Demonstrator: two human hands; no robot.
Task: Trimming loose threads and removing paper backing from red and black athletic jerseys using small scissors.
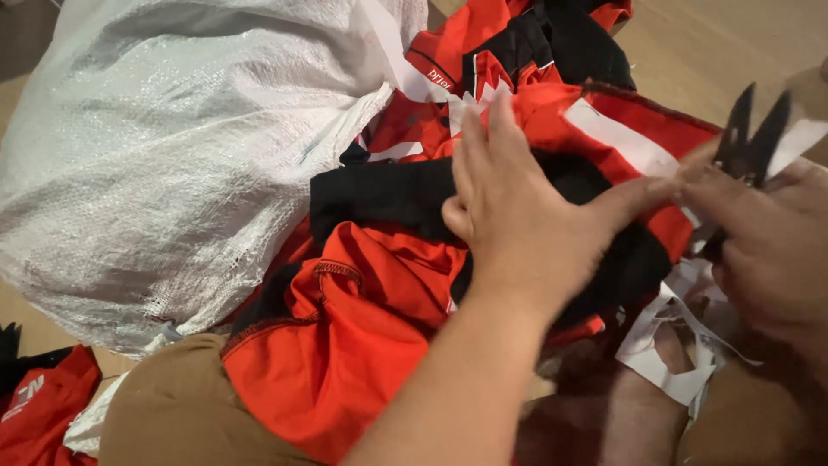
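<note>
My left hand [517, 211] lies flat with fingers spread on a heap of red and black garments [362, 293], its thumb reaching right to pinch a white strip [625, 142] on the red cloth. My right hand [763, 250] is closed around small black scissors [752, 134], whose open blades point up just right of that strip. The two hands almost touch at the fingertips. The garments drape over my lap and leg.
A large white woven sack [164, 155] fills the left side, its mouth spilling the garments. Scraps of cut white paper backing [681, 345] lie below my right hand. More red cloth [39, 406] sits at the lower left. Wooden floor [707, 52] shows at the upper right.
</note>
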